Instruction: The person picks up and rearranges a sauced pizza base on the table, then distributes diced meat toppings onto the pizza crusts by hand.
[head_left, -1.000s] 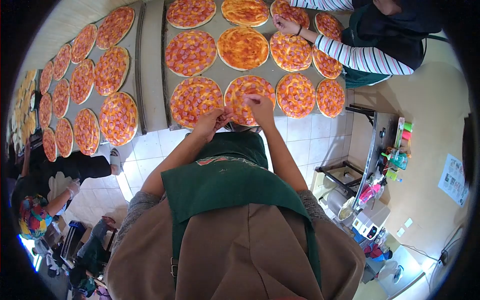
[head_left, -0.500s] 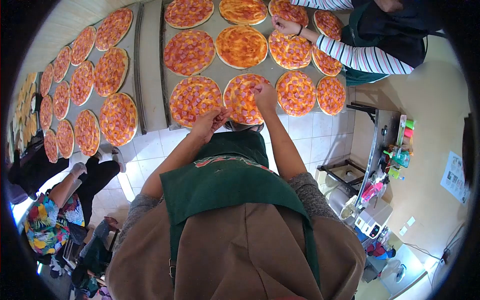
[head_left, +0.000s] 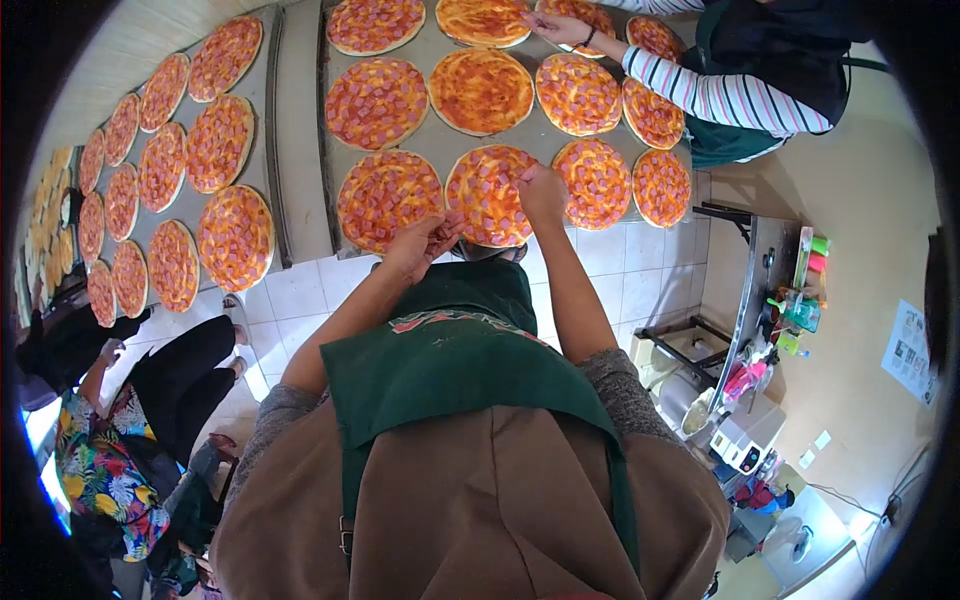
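Observation:
My left hand (head_left: 422, 246) is curled with its fingers drawn together, between the lower edges of two front pizzas; what it holds is too small to name. Fingers closed in a pinch, my right hand (head_left: 541, 192) is over the right edge of a front pizza (head_left: 487, 200) topped with pink diced pieces, and its fingertips are partly hidden. To the left lies another topped pizza (head_left: 388, 203). Behind them is a pizza (head_left: 481, 92) with only sauce and no pink pieces. A further topped pizza (head_left: 592, 184) lies right of my right hand.
Across the grey table (head_left: 430, 140), a co-worker's hand (head_left: 560, 30) reaches from a striped sleeve over the far pizzas. More topped pizzas (head_left: 219, 143) lie on a left-hand table. A person in a colourful shirt (head_left: 105, 470) is at lower left. A metal shelf (head_left: 752, 290) stands right.
My right hand has shifted right from the middle of the front pizza to its edge. The co-worker's hand has moved left. The person in the colourful shirt has changed position.

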